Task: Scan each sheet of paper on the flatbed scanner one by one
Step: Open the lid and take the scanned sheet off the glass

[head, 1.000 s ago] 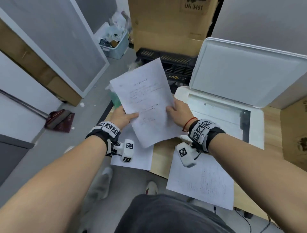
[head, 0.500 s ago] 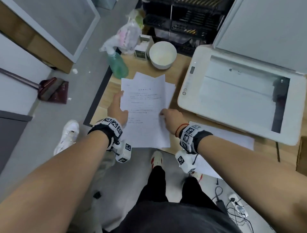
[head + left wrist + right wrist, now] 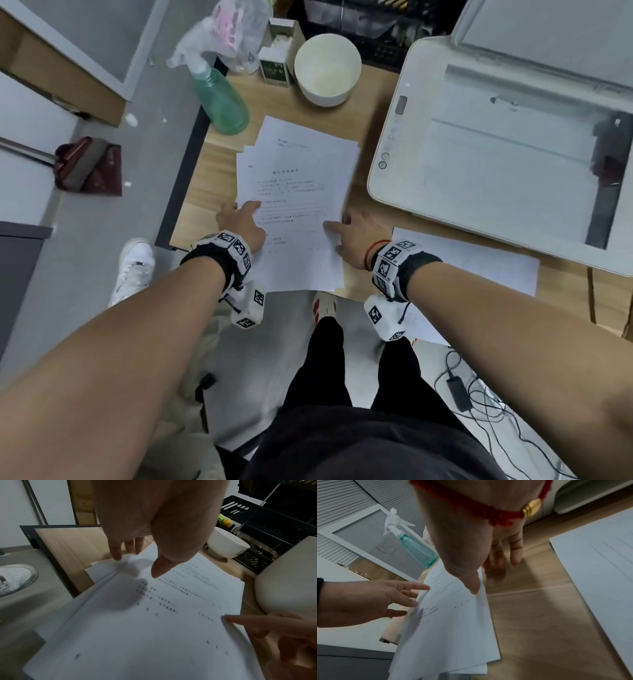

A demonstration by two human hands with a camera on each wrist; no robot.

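Note:
A printed sheet [image 3: 294, 219] lies on top of a loose stack of papers [image 3: 308, 144] on the wooden table [image 3: 212, 171], left of the scanner. My left hand [image 3: 239, 214] is at the sheet's left edge; in the left wrist view its fingers [image 3: 116, 555] are straight and touch the stack's edge, thumb just above the sheet. My right hand [image 3: 342, 224] is at the right edge: its thumb rests on the sheet [image 3: 453, 615], and its straight fingers [image 3: 513, 555] point down at the table. The flatbed scanner [image 3: 394, 137] stands open, glass [image 3: 513, 164] bare, lid [image 3: 548, 41] up.
Another sheet [image 3: 479, 263] lies in front of the scanner, overhanging the table's front edge. A green spray bottle [image 3: 219, 99], a white bowl [image 3: 327, 73] and a small box [image 3: 275, 61] stand behind the stack. Cables and a power brick [image 3: 457, 394] lie on the floor.
A second ago both hands held the sheet up in the air. It has come down onto the stack left of the scanner, and both grips have loosened.

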